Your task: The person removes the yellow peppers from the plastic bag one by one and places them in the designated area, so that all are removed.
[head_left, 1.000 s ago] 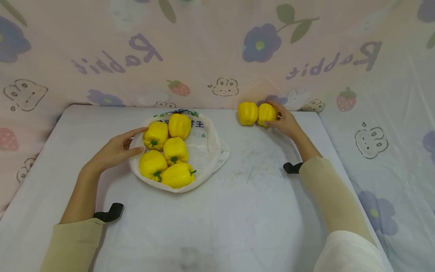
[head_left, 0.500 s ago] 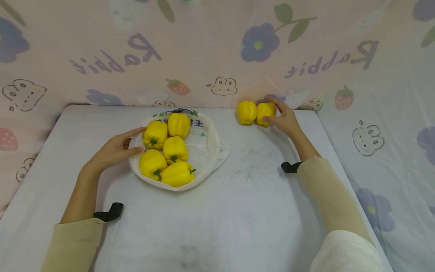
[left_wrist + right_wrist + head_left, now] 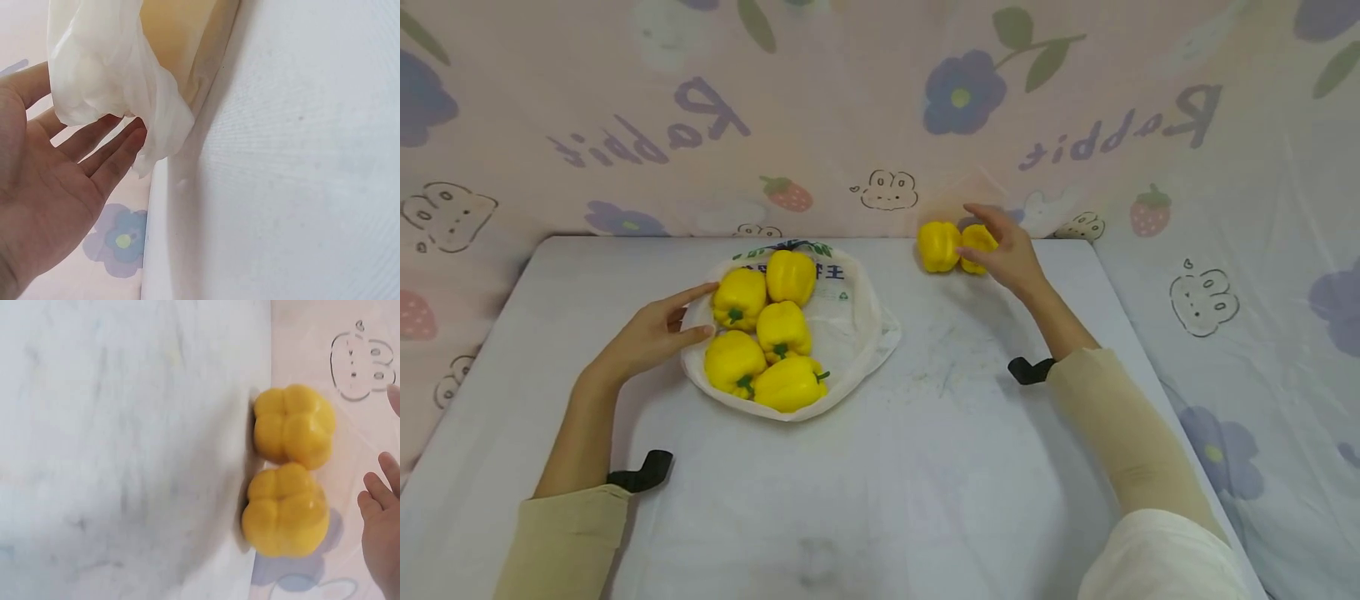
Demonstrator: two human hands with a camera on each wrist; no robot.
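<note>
Several yellow bell peppers [image 3: 782, 329] with green stems sit inside a white plastic bag [image 3: 871, 321], its mouth spread wide on the table. My left hand [image 3: 655, 333] touches the bag's left side, thumb and fingers apart. In the left wrist view, its relaxed fingers [image 3: 112, 159] lie against the thin plastic [image 3: 100, 69]. Two more peppers stand side by side at the table's back edge: a left one [image 3: 937, 247] and a right one [image 3: 974, 237]. My right hand [image 3: 1013, 257] hovers at the right one and partly hides it, holding nothing. The right wrist view shows its spread fingers apart from both peppers.
A white cloth covers the table [image 3: 887, 483], with smudges right of the bag. Behind it hangs a pink curtain [image 3: 827, 108] printed with rabbits, flowers and strawberries. Black camera mounts [image 3: 643, 472] stick out from both wrists.
My right hand has lifted slightly off the right pepper and shifted left over it, its fingers spreading. Both loose peppers stay standing. My left hand keeps its place at the bag.
</note>
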